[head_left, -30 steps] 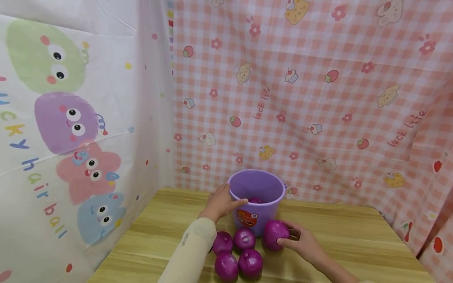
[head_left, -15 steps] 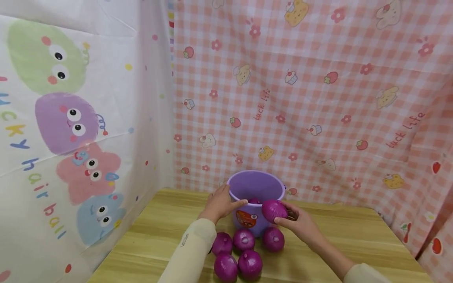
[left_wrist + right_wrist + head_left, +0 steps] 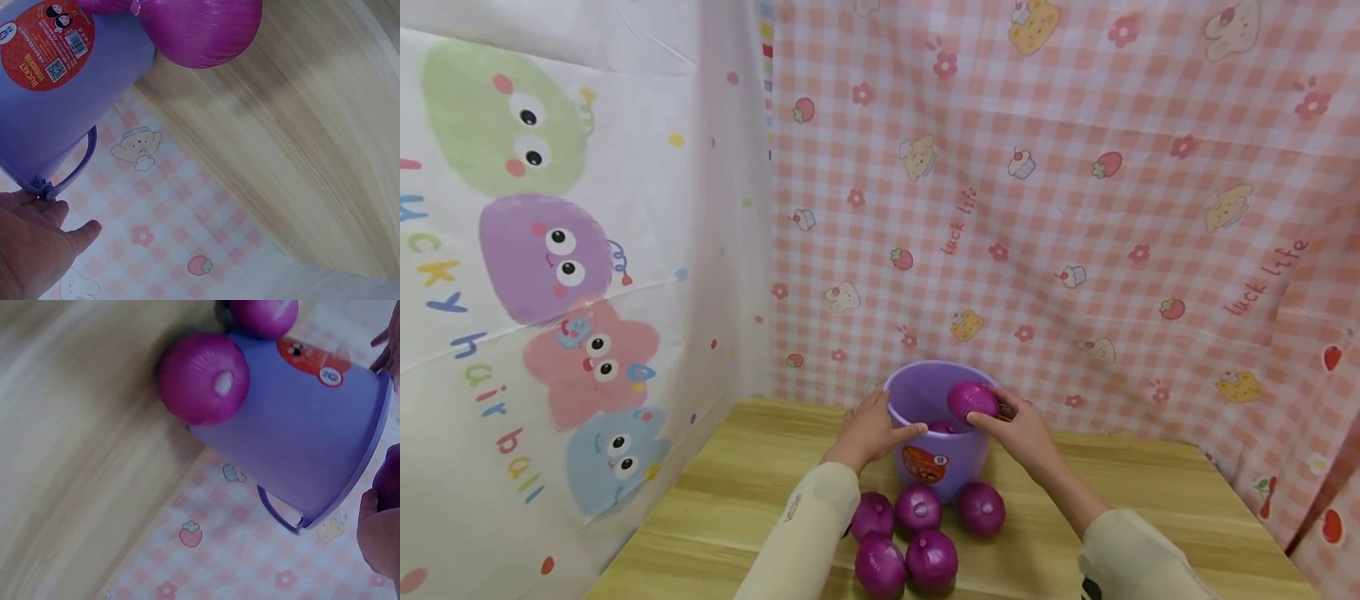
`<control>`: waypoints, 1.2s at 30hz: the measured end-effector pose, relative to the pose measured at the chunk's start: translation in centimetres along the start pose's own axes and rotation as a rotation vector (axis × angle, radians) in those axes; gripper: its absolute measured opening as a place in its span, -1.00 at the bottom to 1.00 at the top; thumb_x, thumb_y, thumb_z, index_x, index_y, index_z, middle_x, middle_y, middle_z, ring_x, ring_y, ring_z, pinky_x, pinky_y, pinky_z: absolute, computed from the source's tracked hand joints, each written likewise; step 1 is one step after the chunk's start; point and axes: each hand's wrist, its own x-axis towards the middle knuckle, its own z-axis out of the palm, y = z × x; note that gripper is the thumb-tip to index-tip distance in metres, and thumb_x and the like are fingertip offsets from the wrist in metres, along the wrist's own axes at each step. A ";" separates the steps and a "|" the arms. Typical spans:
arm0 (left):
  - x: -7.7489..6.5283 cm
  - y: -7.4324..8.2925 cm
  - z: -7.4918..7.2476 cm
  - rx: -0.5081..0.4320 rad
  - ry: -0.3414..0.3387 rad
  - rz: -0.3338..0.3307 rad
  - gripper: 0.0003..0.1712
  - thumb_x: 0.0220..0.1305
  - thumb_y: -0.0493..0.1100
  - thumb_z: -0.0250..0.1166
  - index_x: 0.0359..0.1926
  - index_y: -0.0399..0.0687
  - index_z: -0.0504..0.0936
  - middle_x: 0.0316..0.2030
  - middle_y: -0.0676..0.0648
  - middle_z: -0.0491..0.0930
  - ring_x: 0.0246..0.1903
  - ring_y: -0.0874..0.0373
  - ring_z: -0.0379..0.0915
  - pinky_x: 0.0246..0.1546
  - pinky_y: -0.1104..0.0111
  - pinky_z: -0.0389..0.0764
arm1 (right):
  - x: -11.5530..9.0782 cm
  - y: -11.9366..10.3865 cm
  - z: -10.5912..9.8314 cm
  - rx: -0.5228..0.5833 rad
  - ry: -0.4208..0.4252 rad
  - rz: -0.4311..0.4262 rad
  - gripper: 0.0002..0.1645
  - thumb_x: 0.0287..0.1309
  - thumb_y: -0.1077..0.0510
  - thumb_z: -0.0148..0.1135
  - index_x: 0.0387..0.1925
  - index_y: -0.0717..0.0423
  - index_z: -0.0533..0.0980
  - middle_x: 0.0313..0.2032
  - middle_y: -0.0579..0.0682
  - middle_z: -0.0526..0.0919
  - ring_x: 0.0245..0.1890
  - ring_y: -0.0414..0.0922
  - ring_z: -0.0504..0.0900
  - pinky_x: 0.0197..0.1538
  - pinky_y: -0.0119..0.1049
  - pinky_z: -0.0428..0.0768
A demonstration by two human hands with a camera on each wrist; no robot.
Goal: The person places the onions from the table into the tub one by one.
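Observation:
A purple bucket (image 3: 943,462) stands upright on the wooden table, with an onion (image 3: 941,426) partly visible inside. My left hand (image 3: 867,432) holds the bucket's left side, its thumb lying over the front rim. In the left wrist view its fingertips touch the rim by the handle lug. My right hand (image 3: 1021,423) grips a purple onion (image 3: 972,403) over the right part of the bucket's mouth. Only the edge of that held onion (image 3: 390,478) shows in the right wrist view.
Several purple onions (image 3: 932,560) lie grouped on the table (image 3: 1120,517) in front of the bucket, one (image 3: 981,509) near its right front. A pink checked cloth (image 3: 1075,217) hangs behind. Cartoon-printed white cloth (image 3: 715,250) hangs at the left.
My right hand has raised the onion from in front of the bucket to over its mouth, uncovering another onion on the table. My left hand stays at the rim.

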 end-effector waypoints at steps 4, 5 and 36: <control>-0.2 0.1 -0.3 0.000 0.000 -0.006 0.18 0.16 0.45 0.26 0.49 -0.31 0.14 0.45 -0.25 0.18 0.44 -0.16 0.05 0.41 -0.13 0.04 | 1.3 -0.3 0.2 -0.026 0.028 0.040 -0.01 0.13 -0.14 0.43 0.41 0.30 0.27 0.24 0.34 0.47 0.25 0.19 0.47 0.25 0.02 0.48; -0.2 0.1 -0.4 0.001 -0.002 -0.007 0.19 0.16 0.45 0.26 0.49 -0.31 0.14 0.45 -0.25 0.18 0.44 -0.16 0.05 0.41 -0.13 0.04 | 1.6 -0.3 0.3 -0.041 0.033 0.053 0.00 0.13 -0.17 0.42 0.41 0.30 0.27 0.25 0.33 0.47 0.25 0.18 0.46 0.26 0.02 0.47; -0.3 0.3 -0.1 0.003 0.008 0.021 0.17 0.16 0.46 0.25 0.49 -0.27 0.14 0.44 -0.21 0.22 0.42 -0.14 0.11 0.41 -0.13 0.04 | 1.7 3.8 1.9 -0.464 0.153 -0.242 -0.24 0.25 0.00 0.32 0.23 0.52 0.39 0.31 0.42 0.35 0.30 0.37 0.31 0.34 0.23 0.27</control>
